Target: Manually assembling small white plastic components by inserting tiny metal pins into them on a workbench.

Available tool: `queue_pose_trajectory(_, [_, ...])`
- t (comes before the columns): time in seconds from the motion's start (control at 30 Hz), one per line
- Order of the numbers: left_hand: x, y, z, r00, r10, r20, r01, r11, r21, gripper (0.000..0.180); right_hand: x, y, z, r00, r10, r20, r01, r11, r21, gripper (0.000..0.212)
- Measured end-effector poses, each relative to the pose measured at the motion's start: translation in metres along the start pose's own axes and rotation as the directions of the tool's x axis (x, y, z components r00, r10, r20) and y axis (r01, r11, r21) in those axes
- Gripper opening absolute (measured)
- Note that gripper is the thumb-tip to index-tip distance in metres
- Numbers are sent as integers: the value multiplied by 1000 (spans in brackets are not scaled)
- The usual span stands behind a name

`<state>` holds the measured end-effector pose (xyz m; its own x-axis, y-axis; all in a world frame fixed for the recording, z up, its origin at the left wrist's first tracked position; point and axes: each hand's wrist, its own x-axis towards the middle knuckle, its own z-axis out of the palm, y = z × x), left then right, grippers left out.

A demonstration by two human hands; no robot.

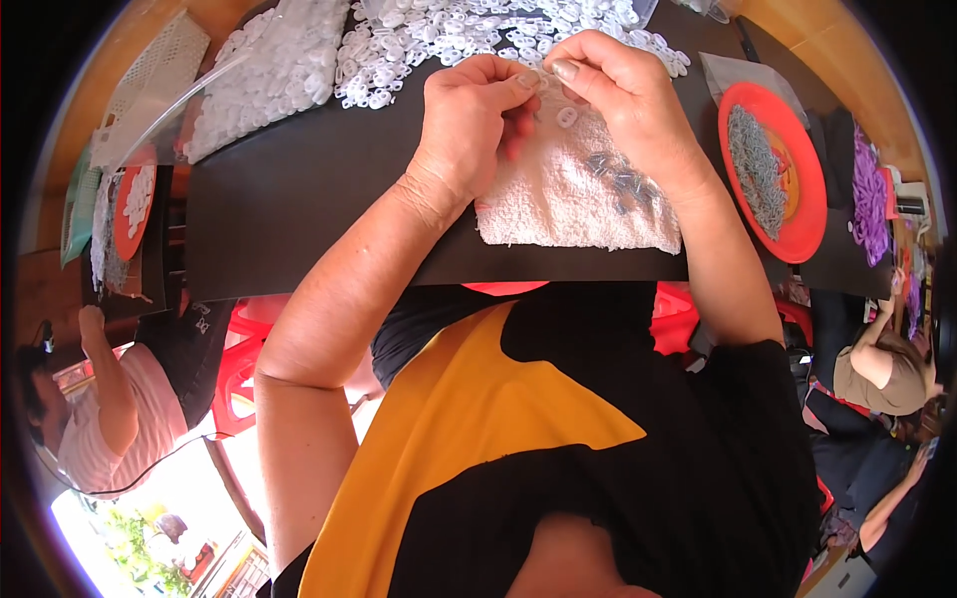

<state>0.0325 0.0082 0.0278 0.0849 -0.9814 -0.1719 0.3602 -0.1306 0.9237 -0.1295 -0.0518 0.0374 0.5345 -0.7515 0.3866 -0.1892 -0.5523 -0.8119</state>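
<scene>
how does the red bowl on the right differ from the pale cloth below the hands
The red bowl is rounded with a raised rim; the pale cloth is soft and textured, with a fairly straight near edge. The bowl holds a large heap of grey metal pieces, while the cloth has only a small cluster. Both carry small metal pieces.
</scene>
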Motion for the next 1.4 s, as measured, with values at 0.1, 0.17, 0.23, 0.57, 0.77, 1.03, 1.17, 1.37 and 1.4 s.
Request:
queue_pose_trajectory(0.1, [0,1,-1,1000,-6,6,6,1000,-15,11,-1,-5,-3,998,-64,26,68,985,-160,9])
queue_pose_trajectory(0.17, [1,0,-1,1000,-6,12,6,1000,-5,12,-2,-5,-4,997,-64,46,75,959,-274,9])
queue_pose_trajectory(0.23, [1,0,0,1000,-5,22,5,1000,-5,12,-3,-2,-3,978,-207,40,208,913,-352,12])
queue_pose_trajectory(0.57, [-1,-1,4,1000,19,-8,-19,1000,3,7,-7,-1,12,988,-152,-22,135,930,-342,13])
queue_pose_trajectory(0.77, [-3,-3,4,998,21,-64,-22,1000,-13,7,-10,2,20,989,-122,-86,99,968,-231,12])
queue_pose_trajectory(1.03, [-3,-5,7,993,54,-104,-48,997,56,7,-10,5,22,986,-123,-109,102,978,-181,13])
queue_pose_trajectory(1.17, [-4,-7,9,988,82,-129,-69,992,105,7,-13,9,24,987,-121,-104,99,976,-193,11])
queue_pose_trajectory(1.37, [-5,-5,8,991,30,-129,-17,995,103,8,-9,7,21,997,23,-71,-28,997,-72,13])
queue_pose_trajectory(1.4, [-3,-5,7,992,39,-120,-30,996,78,9,-4,9,15,998,53,-33,-53,999,4,13])
